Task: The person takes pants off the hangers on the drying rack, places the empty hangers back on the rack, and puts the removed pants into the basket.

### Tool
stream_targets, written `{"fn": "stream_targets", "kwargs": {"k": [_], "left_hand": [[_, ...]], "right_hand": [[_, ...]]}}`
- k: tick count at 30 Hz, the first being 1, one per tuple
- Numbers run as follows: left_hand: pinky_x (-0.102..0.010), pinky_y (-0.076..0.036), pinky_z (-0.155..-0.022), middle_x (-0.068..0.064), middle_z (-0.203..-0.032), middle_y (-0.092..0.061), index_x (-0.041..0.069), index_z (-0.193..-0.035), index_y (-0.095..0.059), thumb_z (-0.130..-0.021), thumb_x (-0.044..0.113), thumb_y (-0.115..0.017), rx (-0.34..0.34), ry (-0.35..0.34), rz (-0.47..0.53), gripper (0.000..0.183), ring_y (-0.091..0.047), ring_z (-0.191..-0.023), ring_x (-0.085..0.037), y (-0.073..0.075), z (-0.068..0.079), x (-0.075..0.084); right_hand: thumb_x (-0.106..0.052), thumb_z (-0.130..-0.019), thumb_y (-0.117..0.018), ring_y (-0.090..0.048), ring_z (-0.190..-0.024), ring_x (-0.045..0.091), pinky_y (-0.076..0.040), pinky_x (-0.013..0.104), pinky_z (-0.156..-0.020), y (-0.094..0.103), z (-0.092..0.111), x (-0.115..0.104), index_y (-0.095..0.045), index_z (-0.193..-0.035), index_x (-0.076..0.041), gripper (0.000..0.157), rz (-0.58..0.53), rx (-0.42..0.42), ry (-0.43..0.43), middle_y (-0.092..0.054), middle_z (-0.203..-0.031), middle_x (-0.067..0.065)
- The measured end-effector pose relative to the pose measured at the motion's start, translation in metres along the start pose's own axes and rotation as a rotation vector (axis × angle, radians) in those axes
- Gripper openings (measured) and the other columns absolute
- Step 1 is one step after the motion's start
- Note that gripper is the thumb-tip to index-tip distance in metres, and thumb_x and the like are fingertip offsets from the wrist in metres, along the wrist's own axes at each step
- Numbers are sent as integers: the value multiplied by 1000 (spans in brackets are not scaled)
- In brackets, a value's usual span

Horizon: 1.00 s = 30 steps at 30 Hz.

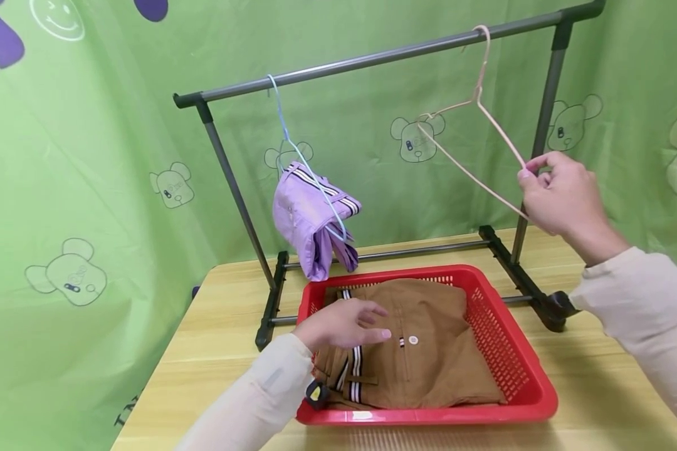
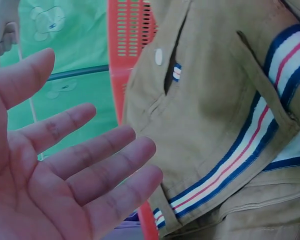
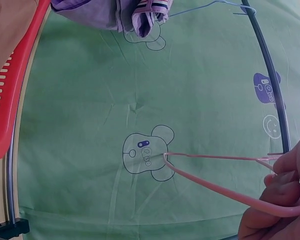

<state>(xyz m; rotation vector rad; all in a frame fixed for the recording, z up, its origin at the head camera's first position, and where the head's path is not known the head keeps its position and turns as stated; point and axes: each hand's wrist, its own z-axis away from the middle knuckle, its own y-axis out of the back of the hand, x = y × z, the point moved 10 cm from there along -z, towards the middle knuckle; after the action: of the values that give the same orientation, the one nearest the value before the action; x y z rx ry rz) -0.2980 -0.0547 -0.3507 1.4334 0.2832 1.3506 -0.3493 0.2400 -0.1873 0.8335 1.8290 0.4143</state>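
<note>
My right hand (image 1: 561, 194) pinches one side of a pink clothes hanger (image 1: 502, 134), whose hook is over the rail of the rack at its right part. In the right wrist view the fingers curl round the pink wire near its end. My left hand (image 1: 346, 322) hovers above brown trousers (image 1: 429, 351), its fingers spread and loosely bent, holding nothing. The trousers lie folded in a red basket (image 1: 541, 401); a striped waistband (image 2: 230, 155) and a white button show. Purple trousers (image 1: 310, 207) hang folded over a blue hanger (image 1: 279, 106) on the rail's left part.
The metal clothes rack (image 1: 372, 59) stands on a wooden table (image 1: 203, 351), its black feet behind and beside the basket. A green curtain (image 1: 118, 156) printed with bear faces hangs close behind.
</note>
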Motion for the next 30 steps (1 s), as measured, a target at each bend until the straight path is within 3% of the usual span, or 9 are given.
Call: {"fn": "stream_targets", "kwargs": {"k": [7,17,22,25,30], "left_hand": [[-36,-50,-91,-6,-127,-62,19,-134,-57,-92,40,-65,41,-35,23,48,-61,-112,-20,9,11,0],[-39,-51,-91,-7,-127,-62,18,-130,-59,-94,33,-65,142,-44,170,40,-58,-117,-24,28,24,-19],[-40,-50,-93,-12,-125,-63,12,-130,-59,-96,27,-63,188,-121,216,37,-60,-114,-24,36,31,-22],[-37,-51,-91,-14,-122,-64,7,-128,-59,-96,23,-62,228,-165,245,36,-62,-111,-24,45,36,-23],[-37,-52,-89,-14,-116,-67,1,-124,-61,-96,21,-62,335,-194,275,34,-64,-106,-24,65,47,-25]], "right_hand": [[-34,-101,-45,-46,-58,20,-40,32,-45,3,8,9,-48,-126,0,43,-52,40,-20,-52,-76,7],[-32,-101,-48,-47,-66,15,-40,26,-50,4,26,11,-50,-122,-6,34,-120,105,-16,-55,-83,0],[-25,-100,-49,-48,-79,10,-42,16,-63,4,37,12,-51,-119,-6,26,-186,143,-3,-53,-96,0],[-24,-100,-51,-47,-90,5,-42,12,-74,5,44,15,-51,-119,-12,22,-240,163,-22,-51,-103,-2],[-25,-100,-53,-45,-101,3,-42,10,-84,8,57,27,-46,-133,-15,35,-321,198,-97,-46,-113,-14]]}}
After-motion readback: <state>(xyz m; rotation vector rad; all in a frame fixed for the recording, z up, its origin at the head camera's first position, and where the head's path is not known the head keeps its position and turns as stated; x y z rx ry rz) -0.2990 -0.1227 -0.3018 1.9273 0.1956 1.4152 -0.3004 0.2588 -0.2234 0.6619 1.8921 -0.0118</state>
